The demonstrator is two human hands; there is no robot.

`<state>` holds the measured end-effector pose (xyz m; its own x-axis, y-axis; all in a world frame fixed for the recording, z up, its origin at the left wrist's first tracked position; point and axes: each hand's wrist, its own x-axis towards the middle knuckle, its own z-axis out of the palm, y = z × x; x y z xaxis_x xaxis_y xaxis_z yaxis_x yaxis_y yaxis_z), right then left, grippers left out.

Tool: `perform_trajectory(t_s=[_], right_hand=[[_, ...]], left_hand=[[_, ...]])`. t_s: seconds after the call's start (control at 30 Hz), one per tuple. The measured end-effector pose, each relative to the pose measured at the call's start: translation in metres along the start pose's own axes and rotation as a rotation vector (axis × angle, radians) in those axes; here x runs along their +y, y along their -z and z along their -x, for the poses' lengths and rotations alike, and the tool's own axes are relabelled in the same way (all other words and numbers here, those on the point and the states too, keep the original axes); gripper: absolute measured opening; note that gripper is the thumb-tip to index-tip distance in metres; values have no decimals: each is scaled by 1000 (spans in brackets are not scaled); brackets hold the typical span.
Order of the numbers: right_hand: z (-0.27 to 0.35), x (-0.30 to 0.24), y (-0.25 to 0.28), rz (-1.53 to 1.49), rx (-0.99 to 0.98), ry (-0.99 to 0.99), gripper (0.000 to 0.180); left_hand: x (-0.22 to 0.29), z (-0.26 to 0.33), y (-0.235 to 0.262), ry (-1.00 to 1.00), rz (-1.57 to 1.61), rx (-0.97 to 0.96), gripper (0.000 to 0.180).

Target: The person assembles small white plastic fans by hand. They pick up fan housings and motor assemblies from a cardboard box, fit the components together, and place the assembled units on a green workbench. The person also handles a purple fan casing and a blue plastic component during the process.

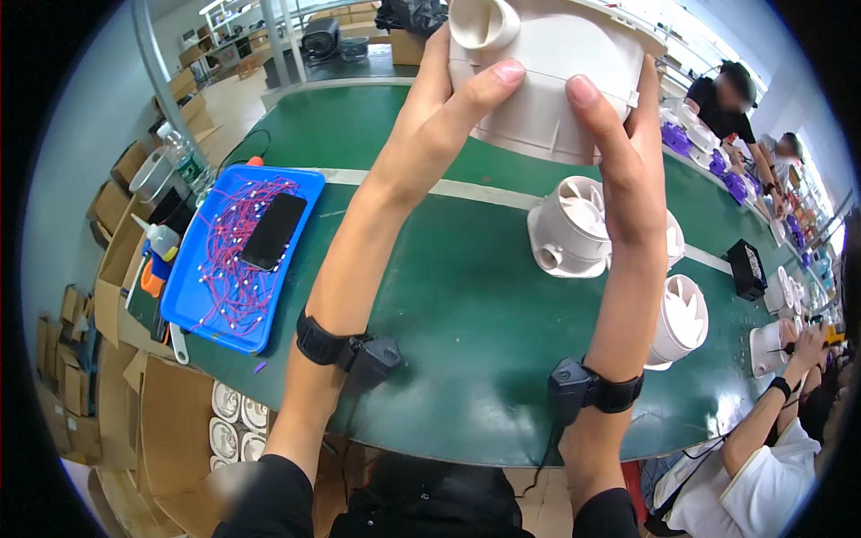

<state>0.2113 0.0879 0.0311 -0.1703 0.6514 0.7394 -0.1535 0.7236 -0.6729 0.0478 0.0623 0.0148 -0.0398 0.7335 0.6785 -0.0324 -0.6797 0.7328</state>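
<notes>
Both my arms reach forward and hold up a large white plastic housing [560,67] with a round spout at its upper left. My left hand [448,117] grips its left side, thumb pressed on the near face. On the right side my right hand [619,134] does the same, thumb on the near face and the fingers mostly hidden behind. The housing is raised above the green table [448,296] and partly cut off by the top edge. Beneath and to the right stand white fan housings with blades inside, one [574,224] near my right wrist and another [679,323] beyond the forearm.
At left a blue tray [170,305] holds pink-purple wires and a black phone [274,231]. A water bottle [184,157] and glue bottle [160,238] stand beside it. An open carton [170,421] with round white parts sits below. Co-workers sit at right, near a black box [746,269].
</notes>
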Motion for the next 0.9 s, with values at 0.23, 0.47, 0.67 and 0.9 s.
perform_trajectory(t_s=[0.23, 0.47, 0.67, 0.9], right_hand=[[10, 12, 4, -31, -69, -28, 101], [6, 29, -3, -240, -83, 38, 124], [12, 36, -6, -240, -35, -82, 108], [23, 43, -11, -352, 49, -332, 70]], left_hand=[[-14, 9, 2, -122, 4, 29, 84], [-19, 11, 11, -42, 34, 34, 118], [-6, 10, 14, -75, -140, -6, 115], [20, 12, 9, 24, -308, 17, 80]])
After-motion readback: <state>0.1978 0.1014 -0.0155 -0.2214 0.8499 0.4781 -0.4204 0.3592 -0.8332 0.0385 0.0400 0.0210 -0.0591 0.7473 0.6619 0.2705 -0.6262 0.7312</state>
